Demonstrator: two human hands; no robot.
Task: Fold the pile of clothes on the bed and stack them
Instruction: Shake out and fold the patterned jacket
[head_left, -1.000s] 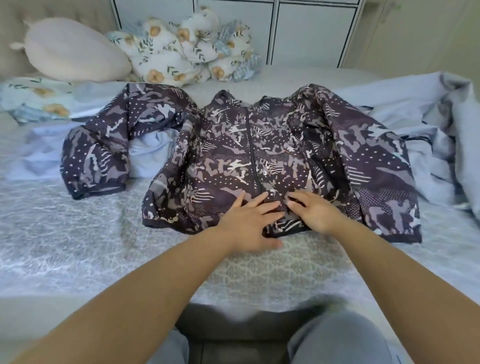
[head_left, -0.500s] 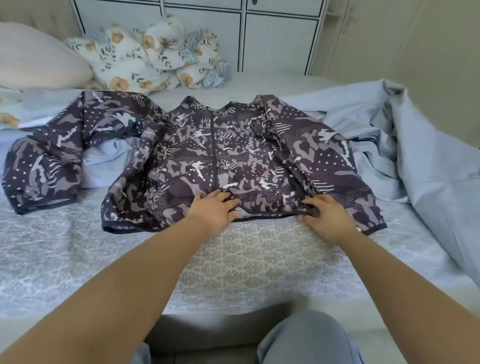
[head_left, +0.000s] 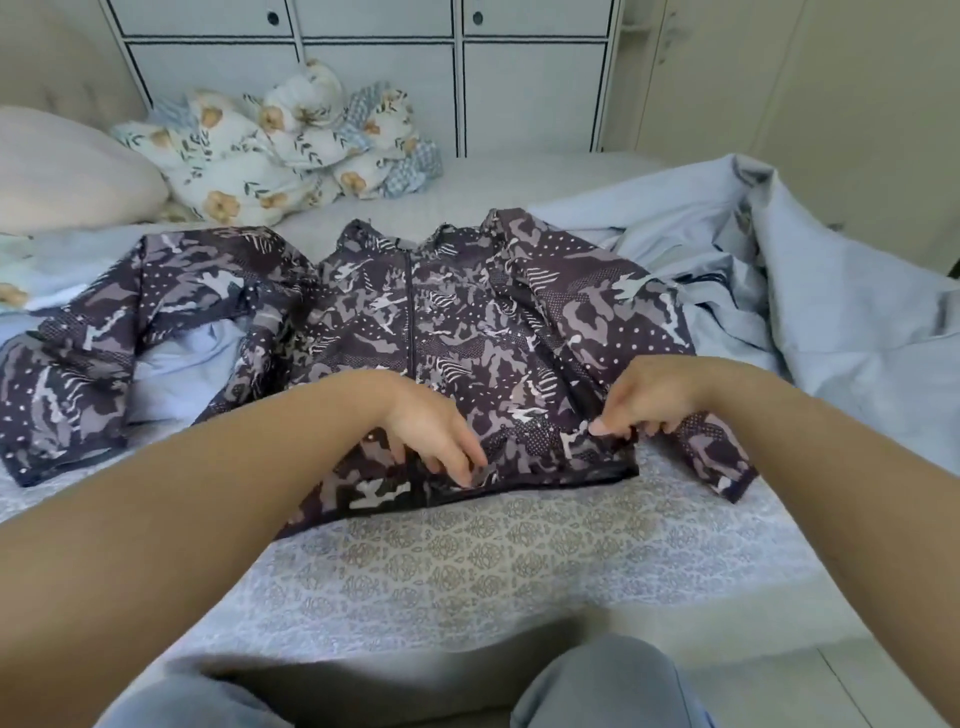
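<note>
Bed (head_left: 467, 571) under patterned cover | jacket (head_left: 467, 322) spread front-up mid-bed, sleeves out left and right | left hand (head_left: 431, 431) pinching near hem | right hand (head_left: 649, 400) pinching hem further right

Both hands now pinch jacket (head_left: 467, 332) hem — lifted slightly.

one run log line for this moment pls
stage: straightening hem | left hand: pinches hem of dark purple camouflage zip jacket | right hand: pinches hem | jacket: flat on patterned bed cover, unfolded
</note>
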